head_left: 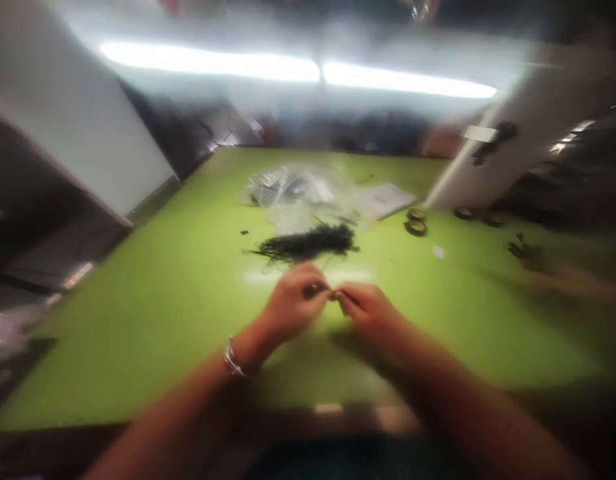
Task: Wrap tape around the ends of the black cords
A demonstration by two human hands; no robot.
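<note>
A small, thin, dark piece [333, 297] sits at the centre, pinched between the fingertips of both hands just above the green, smooth-topped table [163, 320]. Blur hides its exact shape and whether anything is fastened to it. It looks to be mid-handling, neither set down nor released. Beyond it, towards 11 o'clock, a loose heap of thin black strands [313, 241] lies tangled and apart from the fingers; judging by its size, most of the material is unhandled. Whether any of those strands are finished, I cannot tell.

The two hands are together, meeting at the tips. The left hand [295, 303], with a silvery metal bracelet [233, 359] at its wrist, has thumb and forefinger closed on the piece, the other fingers curled. The right hand [371, 307] pinches it from the other side, thumb against forefinger, barely open.

Farther out, a tiny black scrap [245, 232] lies at 10 o'clock, and a crumpled clear plastic bag [298, 193] past the heap at 11. A flat white packet [388, 199] is at 1 o'clock. Two round black rolls with yellowish centres [417, 228] touch towards 2, near a small white square [439, 251]. Between 2 and 3, another person's blurred hand [548, 270] is beside a dark bundle [521, 248].
</note>
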